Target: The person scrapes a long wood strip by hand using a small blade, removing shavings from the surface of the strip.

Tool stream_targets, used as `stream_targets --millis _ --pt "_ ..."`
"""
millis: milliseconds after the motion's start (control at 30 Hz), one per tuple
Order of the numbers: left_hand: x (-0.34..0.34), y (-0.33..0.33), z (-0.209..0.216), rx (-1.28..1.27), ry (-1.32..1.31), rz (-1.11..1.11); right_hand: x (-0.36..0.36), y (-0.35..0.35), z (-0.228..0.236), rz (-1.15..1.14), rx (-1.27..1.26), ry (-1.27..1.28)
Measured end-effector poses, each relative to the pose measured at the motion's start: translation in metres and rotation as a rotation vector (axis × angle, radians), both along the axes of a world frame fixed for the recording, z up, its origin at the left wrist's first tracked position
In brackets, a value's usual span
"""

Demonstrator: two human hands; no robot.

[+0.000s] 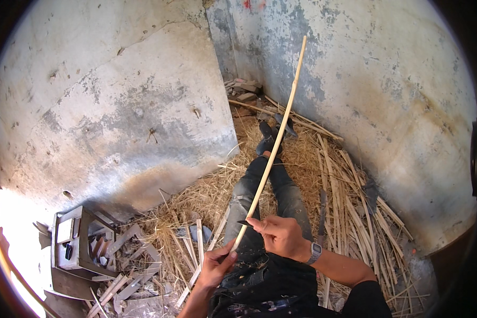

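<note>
A long pale bamboo strip (273, 153) slants up and away from my lap, with a node showing near its far end. My left hand (217, 267) is closed around its near end. A short way further up the strip, my right hand (282, 235) is closed with the thumb forward. From its fingers pokes the dark tip of a knife (243, 222), which lies against the strip; the rest of the knife is hidden in the hand. A wristwatch (315, 253) is on my right wrist.
My legs (244, 199) stretch out over a bed of shavings (196, 193). Many split bamboo strips (350, 212) lie piled at right. A battered wooden cabinet (71, 244) stands at left among scraps. Stained walls (159, 106) meet at a corner, with rubble (246, 95) there.
</note>
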State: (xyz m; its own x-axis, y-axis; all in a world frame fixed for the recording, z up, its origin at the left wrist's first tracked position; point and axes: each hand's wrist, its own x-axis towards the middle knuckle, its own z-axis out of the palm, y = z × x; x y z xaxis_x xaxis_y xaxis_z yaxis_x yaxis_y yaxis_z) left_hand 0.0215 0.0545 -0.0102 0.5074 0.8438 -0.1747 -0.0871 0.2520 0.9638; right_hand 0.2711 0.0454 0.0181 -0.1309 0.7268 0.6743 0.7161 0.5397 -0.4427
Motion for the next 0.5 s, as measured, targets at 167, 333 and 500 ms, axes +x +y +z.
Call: stream_targets --millis 167,333,500 --pt "0.009 0.000 0.008 -0.026 -0.035 0.018 0.007 0.010 0.010 0.096 -0.195 0.543" --pt "0.006 0.001 0.005 0.040 -0.084 -0.012 0.018 0.016 0.019 0.016 -0.191 0.731" --pt "0.012 -0.002 0.015 0.015 -0.055 -0.027 0.020 0.020 0.013 0.094 -0.185 1.021"
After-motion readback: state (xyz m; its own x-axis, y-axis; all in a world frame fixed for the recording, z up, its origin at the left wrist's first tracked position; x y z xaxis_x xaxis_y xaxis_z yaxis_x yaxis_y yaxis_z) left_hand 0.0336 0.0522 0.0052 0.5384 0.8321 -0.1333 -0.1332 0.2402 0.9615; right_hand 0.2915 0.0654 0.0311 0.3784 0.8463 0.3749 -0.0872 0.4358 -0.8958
